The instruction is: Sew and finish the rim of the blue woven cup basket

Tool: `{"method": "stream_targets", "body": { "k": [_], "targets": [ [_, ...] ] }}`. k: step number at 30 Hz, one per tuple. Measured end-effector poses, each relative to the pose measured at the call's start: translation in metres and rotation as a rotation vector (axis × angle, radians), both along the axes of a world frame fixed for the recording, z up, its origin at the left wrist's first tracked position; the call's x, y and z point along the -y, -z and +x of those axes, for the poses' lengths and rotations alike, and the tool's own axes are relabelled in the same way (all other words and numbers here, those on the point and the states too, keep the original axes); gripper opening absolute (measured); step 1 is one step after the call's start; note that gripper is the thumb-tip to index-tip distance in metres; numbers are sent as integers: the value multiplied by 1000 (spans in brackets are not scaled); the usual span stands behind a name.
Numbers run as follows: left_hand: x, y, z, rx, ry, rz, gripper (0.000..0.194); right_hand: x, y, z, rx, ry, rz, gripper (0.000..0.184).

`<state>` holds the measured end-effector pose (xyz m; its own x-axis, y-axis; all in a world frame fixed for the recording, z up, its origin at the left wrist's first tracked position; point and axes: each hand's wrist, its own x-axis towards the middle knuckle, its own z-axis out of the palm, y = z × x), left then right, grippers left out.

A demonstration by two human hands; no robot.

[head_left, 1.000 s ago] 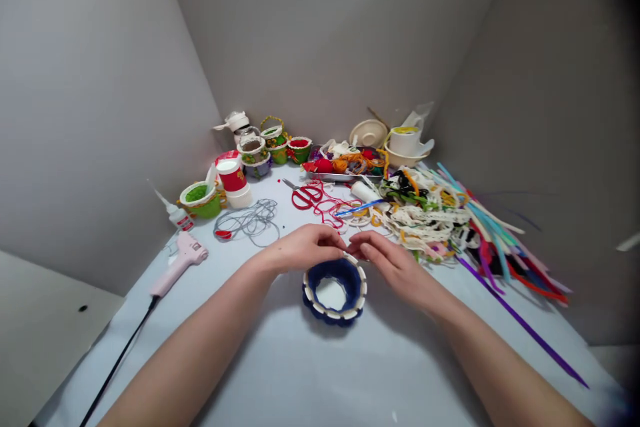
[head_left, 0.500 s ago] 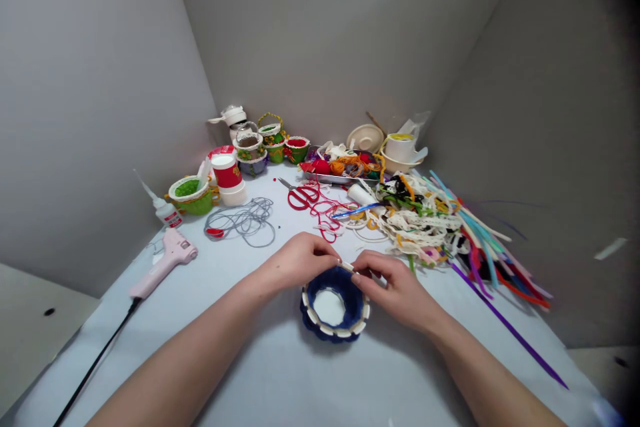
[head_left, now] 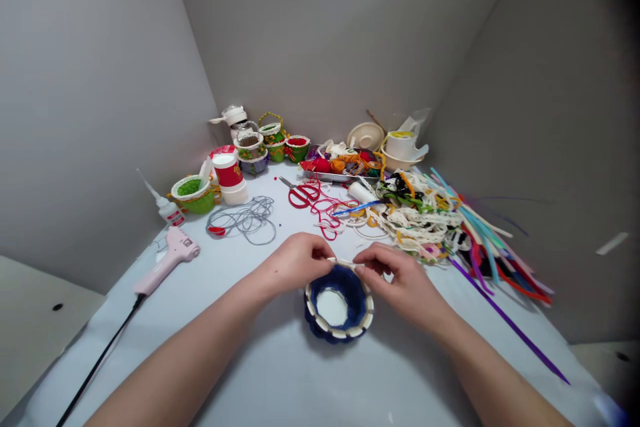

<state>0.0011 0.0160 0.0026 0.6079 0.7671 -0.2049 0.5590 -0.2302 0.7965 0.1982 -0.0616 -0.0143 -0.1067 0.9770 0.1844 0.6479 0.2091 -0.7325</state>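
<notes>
At the far side of the blue bowl (head_left: 357, 299), both hands work on its pale rim (head_left: 340, 333). The left hand (head_left: 300, 261) nips the rim between thumb and finger. The right hand (head_left: 403, 278) nips it too, just beside, with a little bit of rim between them. The step looks like fixing or pressing the rim, and a good move calls for soft, steady fingers.

The bowl sits upright on the table (head_left: 260, 367), near the person. Past the hands are red scissors (head_left: 299, 196) and red yarn (head_left: 327, 219). The heap of lace (head_left: 425, 221) is close past the right hand, so that side looks tight. Gray string (head_left: 245, 219) and a pink glue gun (head_left: 170, 259) lie to the left. The near side seems to give more room.
</notes>
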Motion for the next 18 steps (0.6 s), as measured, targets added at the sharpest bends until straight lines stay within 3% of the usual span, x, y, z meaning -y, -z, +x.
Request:
{"method": "stream_targets", "body": {
  "k": [5, 10, 18],
  "targets": [
    [8, -5, 0, -11, 30, 144, 31, 4, -1, -3, 76, -35, 73, 10],
    [13, 0, 3, 23, 38, 209, 29, 7, -2, -6, 144, -116, 178, 13],
    [8, 9, 9, 101, -11, 86, 20, 7, -6, 7, 195, -217, 194, 13]
  ]
}}
